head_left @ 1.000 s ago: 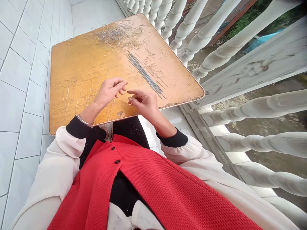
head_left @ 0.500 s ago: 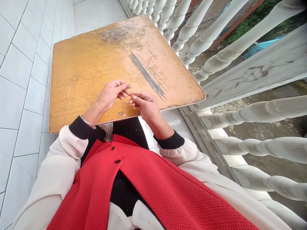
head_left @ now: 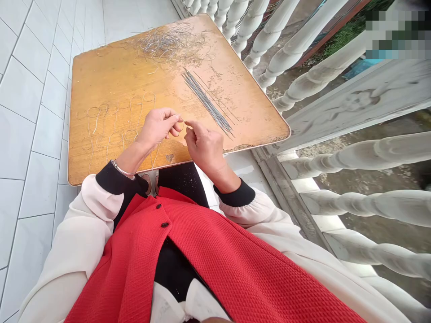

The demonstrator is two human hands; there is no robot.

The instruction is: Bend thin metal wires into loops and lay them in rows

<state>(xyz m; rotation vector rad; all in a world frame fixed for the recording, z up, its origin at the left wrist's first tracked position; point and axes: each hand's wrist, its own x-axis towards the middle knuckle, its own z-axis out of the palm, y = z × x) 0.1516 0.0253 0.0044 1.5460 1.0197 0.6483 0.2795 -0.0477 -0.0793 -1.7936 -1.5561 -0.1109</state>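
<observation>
Both hands hover over the near edge of a worn wooden table [head_left: 111,76]. My left hand [head_left: 158,128] pinches a thin wire [head_left: 155,152] that hangs down toward the table edge. My right hand [head_left: 204,143] is closed too, its fingertips meeting the left hand's at the wire's upper end. Just beyond the right hand lies a bundle of straight wires [head_left: 207,103], laid diagonally. Left of my hands, rows of bent wire loops [head_left: 111,123] lie flat on the tabletop.
A tangled heap of wire scraps [head_left: 164,42] sits at the table's far end. A white balustrade [head_left: 303,85] runs close along the right side. White floor tiles [head_left: 30,112] lie to the left. My red vest and white sleeves fill the foreground.
My hands came together from slightly apart. The right hand turned, its fingertips now raised to the left hand's pinch. The camera view shifted slightly.
</observation>
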